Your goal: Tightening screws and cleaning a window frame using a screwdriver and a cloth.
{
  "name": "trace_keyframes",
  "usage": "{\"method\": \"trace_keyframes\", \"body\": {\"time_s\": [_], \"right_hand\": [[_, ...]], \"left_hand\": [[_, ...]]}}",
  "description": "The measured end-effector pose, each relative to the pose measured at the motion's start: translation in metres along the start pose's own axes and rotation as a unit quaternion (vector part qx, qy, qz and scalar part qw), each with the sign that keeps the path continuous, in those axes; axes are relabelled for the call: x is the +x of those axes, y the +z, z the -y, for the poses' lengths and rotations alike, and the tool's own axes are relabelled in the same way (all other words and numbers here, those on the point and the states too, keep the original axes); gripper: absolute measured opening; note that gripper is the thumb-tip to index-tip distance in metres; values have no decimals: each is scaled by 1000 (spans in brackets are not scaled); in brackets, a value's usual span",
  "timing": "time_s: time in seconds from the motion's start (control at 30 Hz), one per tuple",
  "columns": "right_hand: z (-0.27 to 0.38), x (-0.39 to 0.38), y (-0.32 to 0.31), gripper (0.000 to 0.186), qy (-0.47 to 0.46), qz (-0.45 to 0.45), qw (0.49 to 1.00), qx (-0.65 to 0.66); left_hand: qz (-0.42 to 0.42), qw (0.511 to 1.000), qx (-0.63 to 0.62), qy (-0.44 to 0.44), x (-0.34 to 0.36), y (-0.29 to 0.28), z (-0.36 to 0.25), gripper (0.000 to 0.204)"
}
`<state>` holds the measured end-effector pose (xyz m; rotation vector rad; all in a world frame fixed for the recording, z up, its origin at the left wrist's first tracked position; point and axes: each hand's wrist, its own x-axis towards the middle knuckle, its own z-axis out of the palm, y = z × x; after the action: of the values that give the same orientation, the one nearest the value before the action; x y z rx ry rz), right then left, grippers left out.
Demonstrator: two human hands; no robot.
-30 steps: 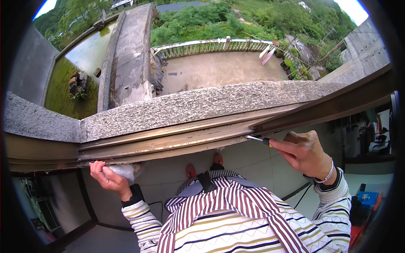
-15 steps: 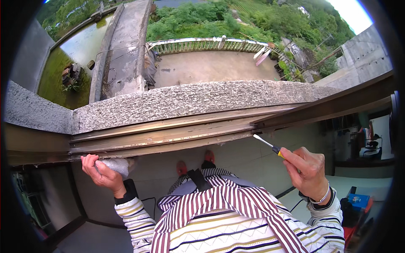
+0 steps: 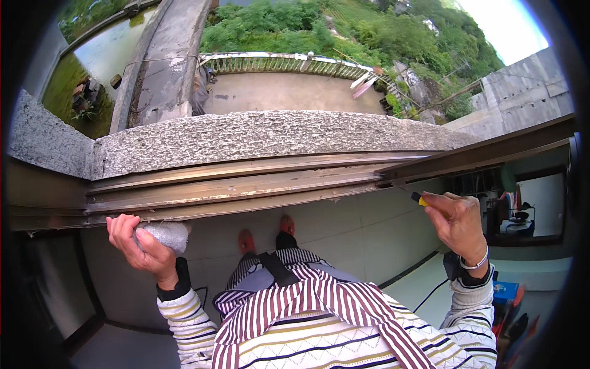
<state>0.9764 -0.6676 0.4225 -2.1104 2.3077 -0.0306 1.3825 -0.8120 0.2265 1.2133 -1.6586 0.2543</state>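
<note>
My left hand (image 3: 140, 249) grips a crumpled grey cloth (image 3: 165, 235) just under the near edge of a brown metal window track (image 3: 233, 187). My right hand (image 3: 458, 224) holds a screwdriver with a yellow and black handle (image 3: 419, 199). Its thin shaft points up and left toward the right part of the track, where a dark window frame (image 3: 485, 150) meets it. The tip is hard to make out. My striped sleeves and shirt fill the lower part of the view.
A rough grey stone sill (image 3: 264, 135) runs beyond the track, with a drop to a concrete yard (image 3: 289, 92) and a pond (image 3: 86, 67) outside. A white tiled wall (image 3: 350, 234) lies below the track. A room with clutter shows at right (image 3: 522, 209).
My right hand has drawn back to the right and lowered, taking the screwdriver away from the track's middle. My left hand with the cloth has shifted slightly right under the track.
</note>
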Motion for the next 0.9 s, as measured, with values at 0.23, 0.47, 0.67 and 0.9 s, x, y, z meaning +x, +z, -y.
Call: {"method": "trace_keyframes", "body": {"time_s": [0.23, 0.47, 0.67, 0.9], "right_hand": [[49, 30, -10, 14, -47, 149, 964, -214], [45, 51, -15, 8, -111, 122, 978, -129], [62, 39, 0, 8, -144, 35, 989, -7], [55, 15, 12, 16, -128, -1, 991, -30]], "left_hand": [[-11, 1000, 8, 19, -2, 1, 6, 21], [-12, 1000, 7, 28, 1, 3, 7, 20], [-11, 1000, -1, 22, 2, 1, 5, 20], [11, 1000, -15, 2, 7, -3, 0, 15]]}}
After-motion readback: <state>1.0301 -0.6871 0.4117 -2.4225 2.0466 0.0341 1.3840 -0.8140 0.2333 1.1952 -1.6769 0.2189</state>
